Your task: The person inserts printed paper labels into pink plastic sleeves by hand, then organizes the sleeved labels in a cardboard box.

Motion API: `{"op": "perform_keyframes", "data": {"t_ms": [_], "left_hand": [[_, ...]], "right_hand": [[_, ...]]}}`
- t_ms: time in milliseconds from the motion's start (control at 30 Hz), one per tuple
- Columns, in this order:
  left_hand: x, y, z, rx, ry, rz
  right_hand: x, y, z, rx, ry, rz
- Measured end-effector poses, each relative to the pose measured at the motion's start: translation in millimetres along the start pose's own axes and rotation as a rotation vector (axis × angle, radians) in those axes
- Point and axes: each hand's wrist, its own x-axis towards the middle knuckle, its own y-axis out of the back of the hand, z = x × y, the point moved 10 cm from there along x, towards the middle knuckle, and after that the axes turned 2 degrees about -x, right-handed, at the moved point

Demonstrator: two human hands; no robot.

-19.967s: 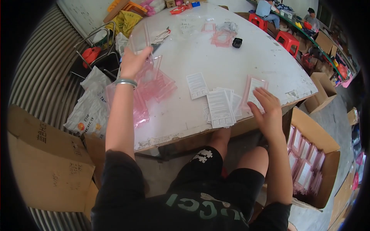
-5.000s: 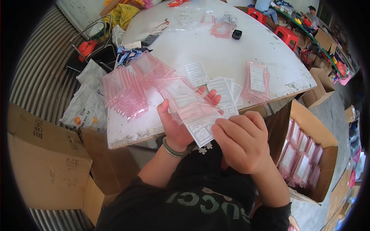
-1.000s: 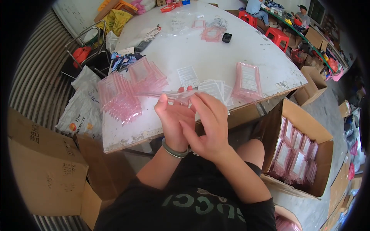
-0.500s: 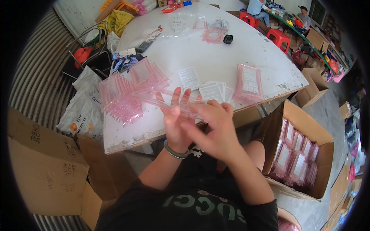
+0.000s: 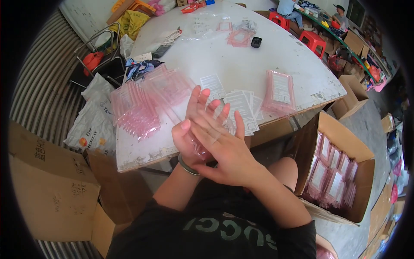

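Observation:
My left hand is palm up with its fingers stretched upward, and a clear plastic pouch with a pinkish edge lies across its palm. My right hand rests flat over that palm, fingers spread, pressing on the pouch. Much of the pouch is hidden between the hands. Left of them is a fanned stack of pink-edged clear pouches, with more loose pouches beside it. Just beyond my right fingers lie white printed cards, and another card sits behind them.
A pile of pouches with cards inside is on the table's right. A carton of filled pouches stands at lower right, and a cardboard box at left. Two people sit at a green bench far right.
My right hand has come down and left, now flat on my left palm. The pouch, stretched out across my hands before, is now mostly covered. The printed cards show more fully.

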Motion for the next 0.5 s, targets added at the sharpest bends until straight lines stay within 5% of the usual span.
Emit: {"op": "perform_keyframes", "data": {"t_ms": [333,500], "left_hand": [[-9.3,-9.9,-6.4,0.004,0.046,0.073],[-8.0,-8.4,0.6,0.168,0.016,-0.008]], "right_hand": [[0.5,24.8,-5.9,-0.175,-0.027,0.147],[-0.6,3.6,7.4,-0.049,-0.079,-0.026]]}}
